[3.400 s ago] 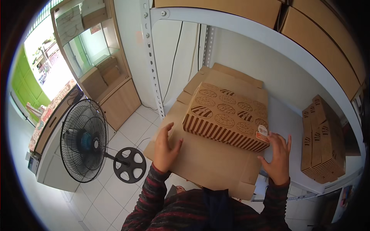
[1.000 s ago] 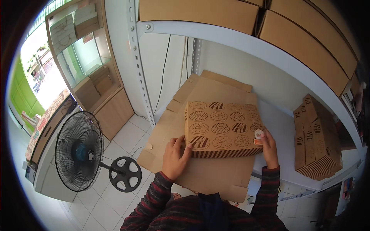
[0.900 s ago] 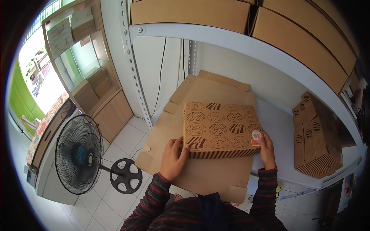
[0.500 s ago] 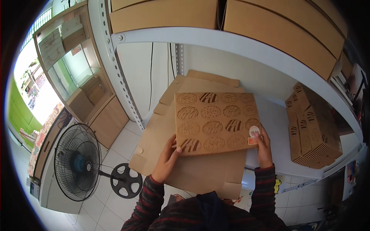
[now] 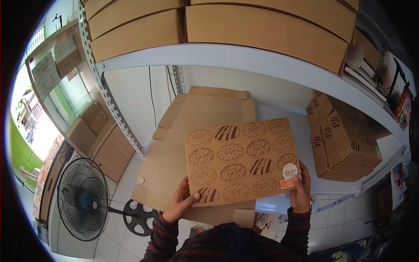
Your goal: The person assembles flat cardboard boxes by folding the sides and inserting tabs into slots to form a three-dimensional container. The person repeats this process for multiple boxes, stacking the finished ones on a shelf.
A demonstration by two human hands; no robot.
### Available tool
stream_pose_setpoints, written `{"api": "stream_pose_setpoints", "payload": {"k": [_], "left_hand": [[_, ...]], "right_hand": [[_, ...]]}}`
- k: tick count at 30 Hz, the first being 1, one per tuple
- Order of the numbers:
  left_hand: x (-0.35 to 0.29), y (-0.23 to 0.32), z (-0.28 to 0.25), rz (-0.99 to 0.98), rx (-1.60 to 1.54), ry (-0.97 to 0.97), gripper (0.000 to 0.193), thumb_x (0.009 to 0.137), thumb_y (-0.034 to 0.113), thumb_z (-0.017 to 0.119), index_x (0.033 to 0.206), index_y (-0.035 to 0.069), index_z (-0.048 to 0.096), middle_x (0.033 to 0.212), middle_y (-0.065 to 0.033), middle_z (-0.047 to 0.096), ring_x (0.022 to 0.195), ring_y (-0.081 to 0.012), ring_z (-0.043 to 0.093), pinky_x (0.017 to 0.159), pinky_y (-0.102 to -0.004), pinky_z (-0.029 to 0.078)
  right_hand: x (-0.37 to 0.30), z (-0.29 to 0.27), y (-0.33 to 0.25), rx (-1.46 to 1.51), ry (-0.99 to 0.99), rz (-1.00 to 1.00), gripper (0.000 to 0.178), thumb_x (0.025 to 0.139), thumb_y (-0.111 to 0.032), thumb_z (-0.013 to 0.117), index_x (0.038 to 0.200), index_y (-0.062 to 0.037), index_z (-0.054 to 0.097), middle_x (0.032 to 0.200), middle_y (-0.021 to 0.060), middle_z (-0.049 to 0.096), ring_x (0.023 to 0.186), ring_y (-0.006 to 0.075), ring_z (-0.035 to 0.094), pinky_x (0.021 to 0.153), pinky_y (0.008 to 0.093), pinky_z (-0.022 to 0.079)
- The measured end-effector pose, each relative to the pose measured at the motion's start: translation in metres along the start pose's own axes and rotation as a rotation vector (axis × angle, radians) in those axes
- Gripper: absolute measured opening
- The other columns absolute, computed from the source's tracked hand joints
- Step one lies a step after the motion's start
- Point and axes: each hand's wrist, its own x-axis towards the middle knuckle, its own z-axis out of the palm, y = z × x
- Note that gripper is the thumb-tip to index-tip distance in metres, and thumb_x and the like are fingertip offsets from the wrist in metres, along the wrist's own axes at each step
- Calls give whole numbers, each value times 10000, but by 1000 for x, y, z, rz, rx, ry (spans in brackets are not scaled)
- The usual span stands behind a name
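Between my hands is a brown cardboard donut box (image 5: 238, 153) printed with rows of dark donuts, its lid facing up. My left hand (image 5: 180, 200) grips the near left corner, thumb on top. Around the near right corner my right hand (image 5: 300, 192) is closed, its thumb by a white and orange sticker (image 5: 289, 175). Underneath lie flat, unfolded cardboard sheets (image 5: 174, 161) on a white shelf (image 5: 279, 114). The fingers below the box are hidden.
Several folded printed boxes (image 5: 342, 139) are stacked at the right of the shelf. Larger plain boxes (image 5: 266, 28) fill the upper shelf, whose metal edge (image 5: 218, 53) crosses above. A black fan (image 5: 84, 198) stands on the floor at left, near a glass-fronted cabinet (image 5: 70, 98).
The donut box has come nearer to me and tilted, its right side now higher, with both hands still on it. The view has shifted, showing more of the upper shelf.
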Motion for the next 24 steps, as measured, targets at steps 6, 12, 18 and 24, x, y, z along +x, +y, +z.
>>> {"api": "stream_pose_setpoints", "payload": {"k": [6, 12, 18, 24], "left_hand": [[4, 21, -4, -86, 114, 1, 572, 899, 190, 551, 1388, -53, 380, 1330, -141, 523, 1248, -215, 464, 1066, -322, 324], [13, 19, -1, -88, 125, 112, 581, 935, 288, 444, 1394, -63, 387, 1297, -132, 556, 1174, -205, 543, 1005, -310, 403], [41, 39, 32, -116, -100, 117, 578, 957, 382, 451, 1408, 29, 374, 1337, -107, 522, 1214, -233, 532, 993, -391, 444], [127, 64, 83, -109, -309, -41, 498, 987, 364, 453, 1358, 36, 397, 1298, -114, 495, 1166, -224, 529, 958, -376, 481]], "right_hand": [[-9, -18, 5, 302, -107, 138, 926, 835, -516, 671, 1459, 0, 223, 1382, 185, 452, 1286, 274, 456, 1043, 391, 402], [-22, -49, 0, 93, -224, 415, 1043, 729, -398, 799, 1483, -28, 181, 1375, 191, 453, 1272, 304, 460, 1003, 419, 435], [-11, -56, -73, -45, -264, 245, 1177, 669, -509, 818, 1498, -47, 123, 1295, 227, 534, 1165, 326, 569, 982, 402, 460], [-8, -102, -46, -543, -225, 35, 564, 793, -88, 739, 1297, -24, 494, 1116, 156, 640, 932, 214, 654, 807, 308, 522]]}}
